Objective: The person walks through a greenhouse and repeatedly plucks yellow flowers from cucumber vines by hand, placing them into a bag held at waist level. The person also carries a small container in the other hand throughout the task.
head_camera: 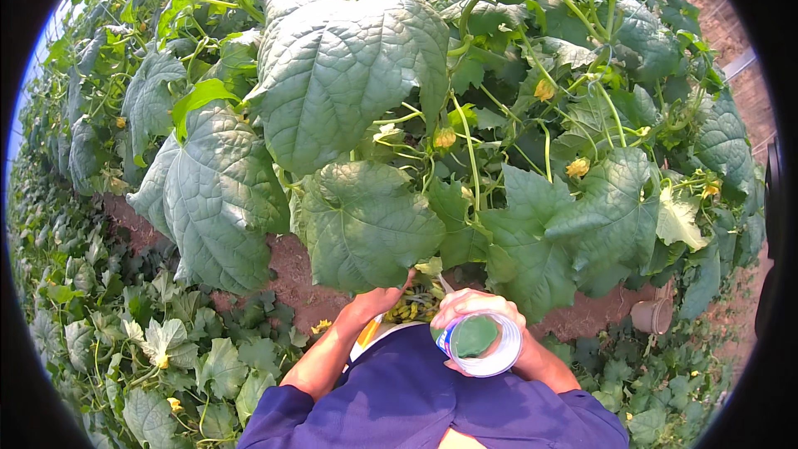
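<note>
My right hand (458, 305) is wrapped around a plastic cup (499, 355) with a pale inside and a printed blue band. The cup is tilted so that its mouth faces me, and something green (475, 337) shows inside. A thin pale strip (445, 284) sticks up beside my right fingers; I cannot tell if it is held. My left hand (380, 300) reaches under a broad green leaf (371, 224), which hides most of its fingers. Between my hands, against my body, is a container (402, 326) holding many yellow-green withered flowers (414, 302).
Large-leaved vines with yellow flowers (578, 167) rise close in front of me, some tied to strings. Low leafy plants (218, 368) cover the ground at left and right. A small pot (651, 317) is at right. Bare brown soil (302, 280) shows under the vines.
</note>
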Demonstrator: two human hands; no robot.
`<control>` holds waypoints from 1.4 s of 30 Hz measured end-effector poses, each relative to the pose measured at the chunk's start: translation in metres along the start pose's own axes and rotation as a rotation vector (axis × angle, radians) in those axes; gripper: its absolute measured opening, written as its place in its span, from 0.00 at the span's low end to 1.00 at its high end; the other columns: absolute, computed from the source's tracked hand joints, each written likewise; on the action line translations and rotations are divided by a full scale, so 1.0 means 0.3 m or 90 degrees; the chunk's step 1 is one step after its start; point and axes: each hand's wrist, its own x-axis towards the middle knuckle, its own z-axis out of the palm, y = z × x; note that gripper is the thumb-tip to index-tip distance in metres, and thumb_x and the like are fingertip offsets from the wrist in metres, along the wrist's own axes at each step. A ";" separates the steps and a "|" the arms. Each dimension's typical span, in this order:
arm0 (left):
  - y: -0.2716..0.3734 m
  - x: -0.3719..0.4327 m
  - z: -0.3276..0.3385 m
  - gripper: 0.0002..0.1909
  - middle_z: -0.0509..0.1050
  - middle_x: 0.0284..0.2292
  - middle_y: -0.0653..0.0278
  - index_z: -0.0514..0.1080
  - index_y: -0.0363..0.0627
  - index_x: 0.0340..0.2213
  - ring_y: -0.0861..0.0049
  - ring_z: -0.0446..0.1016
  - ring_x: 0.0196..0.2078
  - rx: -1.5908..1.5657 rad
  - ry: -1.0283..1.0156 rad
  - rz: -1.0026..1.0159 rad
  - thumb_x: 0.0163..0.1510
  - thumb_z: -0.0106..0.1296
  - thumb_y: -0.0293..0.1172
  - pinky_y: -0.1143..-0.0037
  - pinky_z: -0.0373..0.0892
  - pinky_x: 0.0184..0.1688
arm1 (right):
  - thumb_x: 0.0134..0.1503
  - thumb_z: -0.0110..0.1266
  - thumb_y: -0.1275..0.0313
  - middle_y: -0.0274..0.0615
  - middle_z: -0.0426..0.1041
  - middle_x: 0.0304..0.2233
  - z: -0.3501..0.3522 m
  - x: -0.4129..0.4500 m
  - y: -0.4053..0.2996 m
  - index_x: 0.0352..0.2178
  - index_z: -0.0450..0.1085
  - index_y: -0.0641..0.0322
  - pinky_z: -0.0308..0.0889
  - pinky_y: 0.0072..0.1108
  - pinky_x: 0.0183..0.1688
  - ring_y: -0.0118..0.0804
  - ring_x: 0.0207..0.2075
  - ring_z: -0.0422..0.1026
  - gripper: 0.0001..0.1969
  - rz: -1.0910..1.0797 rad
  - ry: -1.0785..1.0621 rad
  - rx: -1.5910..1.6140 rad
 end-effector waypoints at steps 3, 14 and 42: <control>0.009 0.044 0.043 0.20 0.74 0.51 0.53 0.70 0.37 0.55 0.70 0.79 0.42 0.128 0.016 -0.055 0.66 0.53 0.35 0.72 0.74 0.43 | 0.40 0.75 0.77 0.56 0.79 0.37 0.022 -0.005 -0.005 0.50 0.65 0.76 0.75 0.38 0.45 0.51 0.39 0.80 0.36 0.011 0.006 -0.020; 0.132 -0.014 -0.154 0.20 0.76 0.49 0.46 0.73 0.39 0.50 0.44 0.78 0.44 0.434 0.101 -0.069 0.59 0.56 0.37 0.57 0.76 0.45 | 0.39 0.74 0.77 0.56 0.78 0.39 -0.063 -0.080 -0.149 0.49 0.67 0.76 0.75 0.38 0.43 0.54 0.39 0.79 0.35 0.015 0.026 -0.091; 1.427 0.436 0.580 0.20 0.75 0.46 0.53 0.73 0.38 0.43 0.56 0.73 0.52 0.918 0.099 0.292 0.49 0.65 0.30 0.57 0.66 0.59 | 0.47 0.69 0.75 0.53 0.79 0.34 -0.796 -0.472 -0.227 0.39 0.72 0.73 0.75 0.35 0.39 0.51 0.33 0.80 0.19 -0.166 0.127 0.097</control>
